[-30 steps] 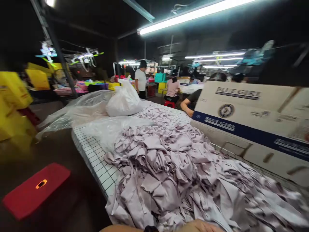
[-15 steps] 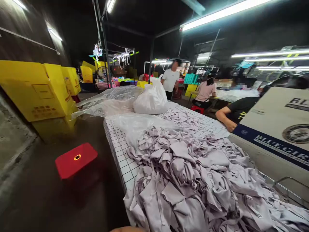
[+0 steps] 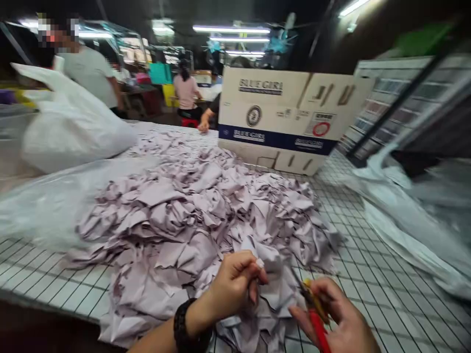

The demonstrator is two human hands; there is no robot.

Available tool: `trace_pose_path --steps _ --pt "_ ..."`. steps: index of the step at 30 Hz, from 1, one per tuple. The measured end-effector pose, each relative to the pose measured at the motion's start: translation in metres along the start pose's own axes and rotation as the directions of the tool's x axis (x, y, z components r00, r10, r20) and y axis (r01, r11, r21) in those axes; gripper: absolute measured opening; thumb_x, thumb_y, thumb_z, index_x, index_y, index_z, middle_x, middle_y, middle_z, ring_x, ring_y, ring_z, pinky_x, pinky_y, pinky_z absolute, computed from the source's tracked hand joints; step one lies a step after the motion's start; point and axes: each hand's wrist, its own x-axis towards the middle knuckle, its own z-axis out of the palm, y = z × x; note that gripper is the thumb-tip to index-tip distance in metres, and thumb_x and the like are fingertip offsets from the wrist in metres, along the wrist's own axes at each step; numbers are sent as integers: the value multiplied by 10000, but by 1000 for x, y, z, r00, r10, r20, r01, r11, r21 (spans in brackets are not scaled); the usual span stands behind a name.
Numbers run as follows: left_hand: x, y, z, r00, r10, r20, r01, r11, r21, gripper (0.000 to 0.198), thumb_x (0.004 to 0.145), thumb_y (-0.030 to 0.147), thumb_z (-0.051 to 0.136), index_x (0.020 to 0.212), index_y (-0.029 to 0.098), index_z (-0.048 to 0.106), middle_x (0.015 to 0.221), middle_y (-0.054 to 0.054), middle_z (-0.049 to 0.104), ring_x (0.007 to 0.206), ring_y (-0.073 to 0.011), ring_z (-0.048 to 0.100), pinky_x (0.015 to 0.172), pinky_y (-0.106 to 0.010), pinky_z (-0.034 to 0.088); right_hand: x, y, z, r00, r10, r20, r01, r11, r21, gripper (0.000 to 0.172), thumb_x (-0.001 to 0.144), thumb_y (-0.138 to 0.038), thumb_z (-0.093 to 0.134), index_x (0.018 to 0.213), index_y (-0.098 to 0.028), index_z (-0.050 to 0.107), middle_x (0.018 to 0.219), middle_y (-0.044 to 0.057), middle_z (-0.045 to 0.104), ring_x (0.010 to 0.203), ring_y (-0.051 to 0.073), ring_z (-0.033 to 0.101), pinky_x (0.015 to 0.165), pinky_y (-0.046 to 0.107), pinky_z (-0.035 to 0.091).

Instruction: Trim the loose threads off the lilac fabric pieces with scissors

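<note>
My left hand (image 3: 237, 282), with a dark braided band at the wrist, is closed in a pinch on a pale lilac-grey fabric piece (image 3: 274, 282). A small bit of the cloth pokes out by its fingertips. To the right, my right hand (image 3: 344, 321) is wrapped round a pair of small scissors (image 3: 317, 326) with red and yellow on the handles. Their dark blades point up and left towards the cloth; blur hides whether they are parted. Behind both hands spreads a big heap of the same crumpled fabric pieces (image 3: 206, 206).
The table (image 3: 375, 260) has a white top with a black grid. A tied white plastic bag (image 3: 73, 130) and clear plastic sheeting (image 3: 47, 206) lie left. A cardboard box (image 3: 279, 113) stands behind the heap; white plastic (image 3: 408, 215) lies right. Co-workers are beyond, one hand (image 3: 203, 126) beside the box.
My view has swung to the right and down, and the box now stands centrally. Both my hands have come into view, the left on cloth and the right with scissors.
</note>
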Motion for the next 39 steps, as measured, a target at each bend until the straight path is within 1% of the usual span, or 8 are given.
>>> trace_pose_path --steps 4,6,9,13,17,25,29,39 --pt "-5 -1 -1 997 44 58 -52 987 154 565 853 673 484 652 161 614 448 32 445 378 -108 461 454 -231 348 -9 -17 -5 996 -8 89 24 982 -186 341 730 -481 688 789 -266 430 591 -74 422 517 131 423 490 245 399" --pt "-8 -6 0 994 76 83 -93 970 223 515 901 598 469 676 166 635 463 25 475 393 -116 490 504 -248 377 -12 -24 -7 993 3 121 27 969 -245 340 712 -438 704 787 -265 421 600 -75 434 527 132 428 498 244 402" --pt "-12 -11 0 987 125 100 -149 943 298 442 946 486 454 705 178 660 469 10 529 421 -127 500 595 -275 400 -16 -30 -6 996 47 79 -19 948 -319 341 688 -411 706 781 -270 410 602 -70 474 538 142 464 490 248 391" --pt "-13 -11 0 982 160 103 -186 925 331 404 951 426 463 672 199 647 447 -16 557 522 -173 526 631 -285 386 -20 -33 -2 995 81 61 -59 950 -306 340 681 -406 689 769 -271 390 651 -56 568 553 145 510 483 244 395" --pt "-12 -8 3 980 164 116 -192 932 308 452 942 434 473 563 202 556 478 -20 545 524 -162 522 600 -276 380 -20 -36 -1 992 71 101 -38 955 -295 331 704 -414 685 791 -271 400 693 -50 605 581 155 546 539 264 439" --pt "-12 -11 3 990 66 126 -90 977 191 460 916 524 490 626 177 572 570 14 489 387 -96 482 452 -243 379 -13 -38 -7 968 93 232 9 915 -403 332 769 -476 643 836 -276 386 721 -41 602 612 170 561 570 276 456" --pt "-11 -13 3 992 28 125 -43 992 118 485 884 581 518 635 170 578 568 29 460 349 -82 469 389 -230 348 -12 -41 -6 973 67 219 43 887 -459 309 788 -472 627 833 -276 393 712 -38 606 597 177 562 552 281 436" --pt "-14 -18 2 991 -24 135 21 999 24 477 861 577 567 651 149 578 608 27 488 355 -52 452 367 -192 344 -18 -41 -4 988 -103 116 148 853 -501 226 786 -370 614 805 -268 413 741 -12 651 664 201 640 547 283 430"
